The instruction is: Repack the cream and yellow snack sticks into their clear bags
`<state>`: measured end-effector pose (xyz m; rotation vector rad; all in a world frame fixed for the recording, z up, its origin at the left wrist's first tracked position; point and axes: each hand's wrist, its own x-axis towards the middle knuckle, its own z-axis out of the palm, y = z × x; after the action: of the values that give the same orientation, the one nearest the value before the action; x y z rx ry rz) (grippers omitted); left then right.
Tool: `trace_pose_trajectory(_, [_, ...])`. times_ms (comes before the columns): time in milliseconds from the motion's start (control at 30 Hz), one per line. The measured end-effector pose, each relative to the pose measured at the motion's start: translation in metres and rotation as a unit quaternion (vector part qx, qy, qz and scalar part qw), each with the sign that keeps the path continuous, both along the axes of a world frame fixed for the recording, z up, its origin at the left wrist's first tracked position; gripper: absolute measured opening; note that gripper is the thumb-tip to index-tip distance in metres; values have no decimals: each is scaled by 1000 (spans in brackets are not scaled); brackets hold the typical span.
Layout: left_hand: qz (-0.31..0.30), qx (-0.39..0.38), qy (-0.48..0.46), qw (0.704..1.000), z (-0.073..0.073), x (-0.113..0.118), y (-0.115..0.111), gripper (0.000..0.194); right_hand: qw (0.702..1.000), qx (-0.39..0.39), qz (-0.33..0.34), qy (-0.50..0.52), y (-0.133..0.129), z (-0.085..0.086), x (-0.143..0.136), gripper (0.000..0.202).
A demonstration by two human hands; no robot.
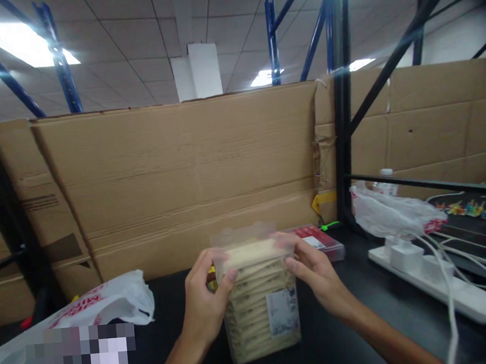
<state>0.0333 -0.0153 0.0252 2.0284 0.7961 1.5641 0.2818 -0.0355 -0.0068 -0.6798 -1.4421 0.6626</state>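
A clear plastic bag [259,332] stands upright in the middle of the view, filled with a stack of pale, flat packets and bearing a white label at its lower right. My left hand [207,294] pinches its upper left corner, thumb in front. At the upper right corner, my right hand [312,269] grips the same bag between thumb and fingers. Between both hands, the bag's transparent top edge sticks up above a pale band.
White plastic bag with red print [105,299] at left; red-and-clear case [317,243] behind my right hand; white power strip [453,291] with plugs and cables at right, near another plastic bag [392,209]. Cardboard panel [191,163] and black rack post [342,112] behind.
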Motion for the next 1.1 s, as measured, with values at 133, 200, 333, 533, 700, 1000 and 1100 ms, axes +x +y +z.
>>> trace_pose_trajectory(133, [21, -32, -49, 998, 13, 16, 0, 27, 998, 3, -53, 22, 5, 22, -12, 30])
trace_pose_trajectory(200, [14, -57, -80, 995, 14, 21, 0, 24, 998, -7, -58, 33, 10, 25, -18, 31])
trace_pose_trajectory(333, [-6, -118, -150, 982, 14, 23, 0, 39, 992, -19, -55, 112, 17, 23, -25, 22])
trace_pose_trajectory(533, [-71, -170, -142, 973, 20, 14, 5, 52, 994, -36, 2, 107, 20, 27, -25, 27])
trace_pose_trajectory(700, [-87, -191, -117, 971, 33, 16, 9, 20, 995, -20, -15, 94, 23, 33, -22, 16])
trace_pose_trajectory(1000, [-66, -163, -14, 984, 49, 17, 16, 12, 977, 61, -168, -117, 15, 46, -23, 14])
trace_pose_trajectory(1100, [-59, -181, -27, 981, 47, 17, 15, 15, 940, 123, -231, -219, 11, 54, -22, 15])
